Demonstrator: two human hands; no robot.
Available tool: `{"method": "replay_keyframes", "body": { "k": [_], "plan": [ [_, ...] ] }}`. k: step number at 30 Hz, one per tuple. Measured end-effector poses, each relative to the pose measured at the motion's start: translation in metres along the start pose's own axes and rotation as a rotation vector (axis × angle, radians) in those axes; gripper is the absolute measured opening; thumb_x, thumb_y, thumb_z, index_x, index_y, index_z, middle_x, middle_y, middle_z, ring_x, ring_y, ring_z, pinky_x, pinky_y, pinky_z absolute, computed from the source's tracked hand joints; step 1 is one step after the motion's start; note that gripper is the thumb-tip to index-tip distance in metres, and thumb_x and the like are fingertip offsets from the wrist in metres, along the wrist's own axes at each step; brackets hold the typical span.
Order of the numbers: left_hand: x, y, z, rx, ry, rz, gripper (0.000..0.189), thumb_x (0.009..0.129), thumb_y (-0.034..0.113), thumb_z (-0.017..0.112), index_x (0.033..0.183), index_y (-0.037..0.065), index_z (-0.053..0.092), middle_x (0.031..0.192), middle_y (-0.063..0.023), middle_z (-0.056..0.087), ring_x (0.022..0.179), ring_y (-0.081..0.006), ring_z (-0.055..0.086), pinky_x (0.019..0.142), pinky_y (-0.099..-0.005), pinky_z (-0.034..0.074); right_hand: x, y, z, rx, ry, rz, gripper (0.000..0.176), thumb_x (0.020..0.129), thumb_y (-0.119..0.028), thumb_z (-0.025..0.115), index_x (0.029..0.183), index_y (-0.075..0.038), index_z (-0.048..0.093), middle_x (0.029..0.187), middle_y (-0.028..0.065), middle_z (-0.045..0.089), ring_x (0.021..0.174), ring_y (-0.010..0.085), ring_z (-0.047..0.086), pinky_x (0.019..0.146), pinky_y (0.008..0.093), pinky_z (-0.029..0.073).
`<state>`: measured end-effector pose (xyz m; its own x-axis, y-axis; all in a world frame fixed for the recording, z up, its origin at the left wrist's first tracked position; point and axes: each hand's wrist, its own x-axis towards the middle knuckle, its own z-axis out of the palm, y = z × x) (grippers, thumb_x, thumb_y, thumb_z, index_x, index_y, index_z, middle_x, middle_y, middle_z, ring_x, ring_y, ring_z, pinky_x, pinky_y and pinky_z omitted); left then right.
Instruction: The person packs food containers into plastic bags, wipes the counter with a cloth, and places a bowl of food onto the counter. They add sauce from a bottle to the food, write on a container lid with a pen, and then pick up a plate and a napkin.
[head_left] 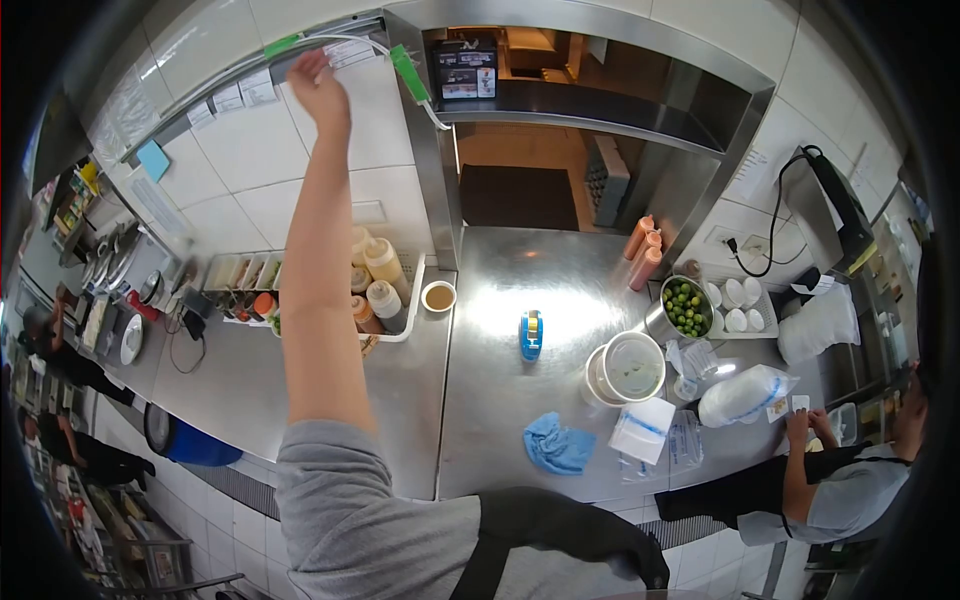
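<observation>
My left hand (318, 88) is raised high against the tiled wall, at the ticket rail (240, 72) that runs along the top. Its fingers look curled together, and what they hold, if anything, is hidden. Just right of the fingers hangs a white paper slip (350, 51). More paper slips (258, 87) hang to the left. A white cable with green tape (408, 74) runs along the rail and down to the right. My forearm crosses in front of a white rack holding several squeeze bottles (384, 262). My right hand is out of the picture.
On the steel counter (490, 400) are a blue tape dispenser (531, 335), blue cloth (559, 444), stacked white tubs (632, 366), a pot of limes (686, 306) and a sauce cup (438, 296). A co-worker (850, 490) stands at the right. A blue bin (190, 440) is at the left.
</observation>
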<state>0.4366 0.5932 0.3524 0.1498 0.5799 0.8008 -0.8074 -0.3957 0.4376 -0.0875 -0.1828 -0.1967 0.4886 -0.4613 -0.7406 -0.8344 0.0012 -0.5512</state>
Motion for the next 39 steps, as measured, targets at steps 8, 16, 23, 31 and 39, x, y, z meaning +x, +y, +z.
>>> {"method": "replay_keyframes", "body": {
  "k": [8, 16, 23, 31, 39],
  "plan": [
    [0.083, -0.063, -0.092, 0.677, -0.167, 0.054, 0.067, 0.08, 0.003, 0.054, 0.142, -0.015, 0.038, 0.151, -0.0317, 0.036, 0.144, -0.0429, 0.032, 0.122, -0.0418, 0.025, 0.003, 0.007, 0.009, 0.02, 0.011, 0.01, 0.012, 0.09, -0.019, 0.064, 0.092, -0.008, 0.067, 0.074, 0.0105, 0.062, 0.066, 0.0208, 0.061, 0.061, 0.0366, 0.049],
    [0.007, -0.025, -0.053, 0.823, -0.208, 0.239, 0.067, 0.077, -0.002, 0.053, 0.143, -0.006, 0.044, 0.149, -0.0294, 0.036, 0.138, -0.0448, 0.039, 0.116, -0.0441, 0.033, 0.011, 0.015, 0.012, 0.026, 0.024, 0.01, 0.012, 0.09, -0.018, 0.065, 0.09, -0.007, 0.067, 0.074, 0.013, 0.063, 0.066, 0.0227, 0.063, 0.062, 0.0384, 0.05],
    [-0.004, -0.008, -0.022, 0.727, -0.224, 0.279, 0.062, 0.076, -0.005, 0.053, 0.138, -0.005, 0.051, 0.143, -0.0258, 0.04, 0.13, -0.0425, 0.046, 0.111, -0.0438, 0.039, 0.02, 0.015, 0.008, 0.013, 0.029, 0.005, 0.012, 0.089, -0.018, 0.065, 0.088, -0.006, 0.068, 0.073, 0.0151, 0.064, 0.066, 0.0243, 0.064, 0.062, 0.0401, 0.05],
    [-0.021, 0.019, -0.012, 0.639, -0.183, 0.396, 0.07, 0.081, -0.002, 0.055, 0.149, -0.003, 0.038, 0.15, -0.0246, 0.039, 0.141, -0.0409, 0.037, 0.117, -0.0431, 0.032, 0.033, 0.032, 0.003, -0.013, 0.021, 0.009, 0.013, 0.089, -0.018, 0.066, 0.086, -0.005, 0.068, 0.073, 0.0176, 0.065, 0.066, 0.0262, 0.066, 0.062, 0.0419, 0.051],
    [-0.232, 0.13, 0.015, 0.168, -0.406, 0.113, 0.07, 0.093, 0.008, 0.062, 0.153, 0.0, 0.028, 0.157, -0.0176, 0.03, 0.14, -0.0318, 0.038, 0.115, -0.0504, 0.031, 0.069, 0.152, -0.013, -0.23, 0.017, -0.029, 0.014, 0.089, -0.017, 0.066, 0.083, -0.004, 0.068, 0.073, 0.0201, 0.067, 0.066, 0.0281, 0.067, 0.062, 0.0438, 0.052]
  ]
}}
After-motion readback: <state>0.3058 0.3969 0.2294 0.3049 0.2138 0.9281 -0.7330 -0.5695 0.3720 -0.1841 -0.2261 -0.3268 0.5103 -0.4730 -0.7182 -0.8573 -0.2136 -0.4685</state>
